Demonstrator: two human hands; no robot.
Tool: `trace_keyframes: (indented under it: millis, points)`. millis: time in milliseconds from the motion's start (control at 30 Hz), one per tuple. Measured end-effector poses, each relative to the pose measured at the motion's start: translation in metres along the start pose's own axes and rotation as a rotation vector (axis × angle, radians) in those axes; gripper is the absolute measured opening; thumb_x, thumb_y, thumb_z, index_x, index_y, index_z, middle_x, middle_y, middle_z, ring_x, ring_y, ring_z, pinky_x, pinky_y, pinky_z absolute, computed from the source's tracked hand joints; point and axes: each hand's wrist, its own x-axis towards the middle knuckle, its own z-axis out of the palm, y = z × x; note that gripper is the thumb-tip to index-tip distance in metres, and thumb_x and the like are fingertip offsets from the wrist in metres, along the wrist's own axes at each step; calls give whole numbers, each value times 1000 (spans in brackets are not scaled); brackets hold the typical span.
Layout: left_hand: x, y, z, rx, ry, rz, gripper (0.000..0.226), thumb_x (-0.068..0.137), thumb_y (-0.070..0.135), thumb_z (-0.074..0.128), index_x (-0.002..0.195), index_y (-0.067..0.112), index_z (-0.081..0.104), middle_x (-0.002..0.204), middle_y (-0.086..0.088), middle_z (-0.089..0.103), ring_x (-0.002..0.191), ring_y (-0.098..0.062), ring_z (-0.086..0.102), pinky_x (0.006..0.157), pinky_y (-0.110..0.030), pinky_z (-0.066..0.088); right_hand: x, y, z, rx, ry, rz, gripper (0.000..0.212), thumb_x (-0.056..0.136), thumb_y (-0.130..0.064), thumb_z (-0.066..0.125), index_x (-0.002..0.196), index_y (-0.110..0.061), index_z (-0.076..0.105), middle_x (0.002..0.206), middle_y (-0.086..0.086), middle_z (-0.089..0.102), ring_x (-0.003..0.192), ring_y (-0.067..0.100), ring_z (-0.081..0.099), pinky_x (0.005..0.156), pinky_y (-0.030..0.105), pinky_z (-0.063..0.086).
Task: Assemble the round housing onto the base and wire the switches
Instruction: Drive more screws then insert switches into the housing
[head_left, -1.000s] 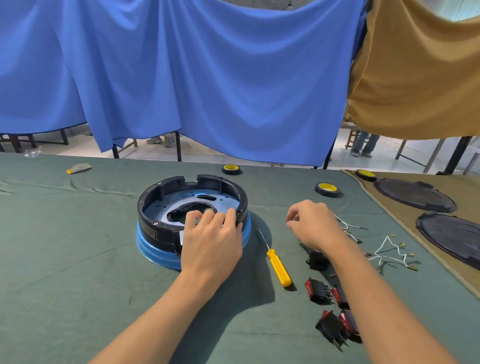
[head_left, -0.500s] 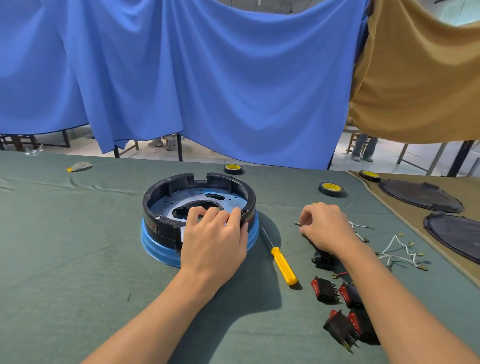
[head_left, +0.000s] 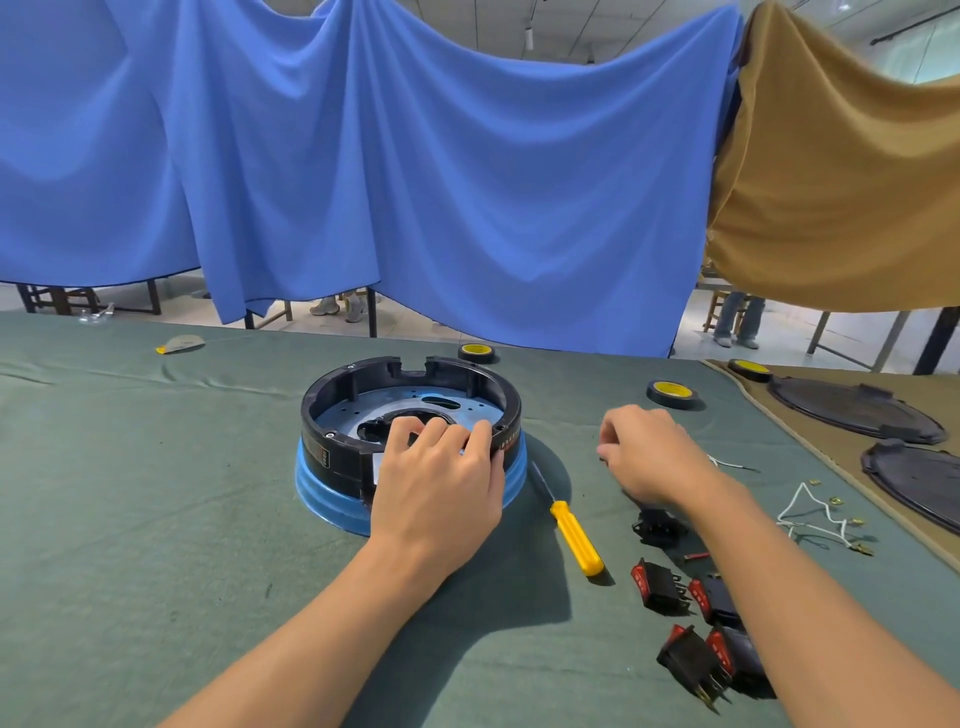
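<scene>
At table (head_left: 156, 519) centre, black round housing (head_left: 332, 452) seated on blue base (head_left: 322, 493), our left hand (head_left: 441, 493) gripping its near rim, our right hand (head_left: 654, 457) curled right of yellow screwdriver (head_left: 576, 538), hold undeterminable, rocker switches (head_left: 657, 584) near right.

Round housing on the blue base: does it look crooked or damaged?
Nothing stands out. The round housing sits level on the blue base, with no visible cracks; the left hand grips its near rim.
</scene>
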Motion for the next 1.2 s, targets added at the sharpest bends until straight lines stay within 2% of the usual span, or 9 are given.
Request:
trace_keyframes:
  millis: [67,133,200,367,467,700,833,1067,1200]
  points:
    - [0,0,-1,-2,-8,0,22,91,33,56,79,17,66,62,2,63,63,-23,58,73,-38,41,-4,-16,-13,172,82,-123,14,96,-19,52,103,-19,65,97,2,67,93,19,61,83,35,50]
    - [-1,0,-1,-6,-12,3,22,90,33,55,80,17,66,64,2,64,64,-23,58,73,-38,40,-11,-35,-25,320,152,-239,15,95,-16,55,97,-20,70,78,-9,67,74,2,61,69,15,45]
    - [-1,0,-2,-8,-15,5,22,90,33,55,80,17,65,65,1,65,65,-24,58,73,-38,40,-19,-51,-30,431,186,-299,15,93,-15,59,86,-21,70,70,-11,67,62,-1,62,58,5,41]
    - [-2,-1,-5,-12,-21,10,21,90,34,55,82,18,66,67,2,66,65,-23,59,73,-38,40,-26,-67,-15,568,196,-318,9,92,-13,62,85,-16,67,74,-1,71,68,9,69,60,16,52]
    - [-4,-1,-5,-20,-16,15,21,90,34,56,84,18,68,68,1,67,65,-22,59,74,-38,41,-24,-71,-5,515,260,-342,8,92,-18,63,86,-18,68,80,-5,68,78,11,64,75,26,50]
    - [-4,-1,-6,-32,-13,13,21,90,34,55,87,18,69,69,2,67,66,-22,60,76,-38,41,-21,-70,4,462,316,-367,9,91,-15,65,91,-16,74,84,-7,65,79,6,55,67,3,34]
    - [-4,0,-7,-32,-17,10,20,89,33,56,85,18,68,69,2,67,66,-22,59,76,-38,41,-21,-70,6,473,325,-377,13,92,-11,63,95,-14,75,88,-3,69,82,8,57,72,9,39]
    - [-4,0,-6,-40,-18,9,21,90,33,55,85,17,68,69,1,67,67,-23,60,76,-38,42,-21,-70,6,482,280,-380,13,92,-11,63,94,-15,75,87,-6,68,81,6,58,67,0,36]
    - [-4,0,-6,-44,-16,5,21,89,32,57,80,17,67,67,0,66,65,-23,59,74,-38,41,-21,-67,2,479,314,-372,25,94,-3,52,97,-16,74,93,-5,67,86,6,55,71,0,34]
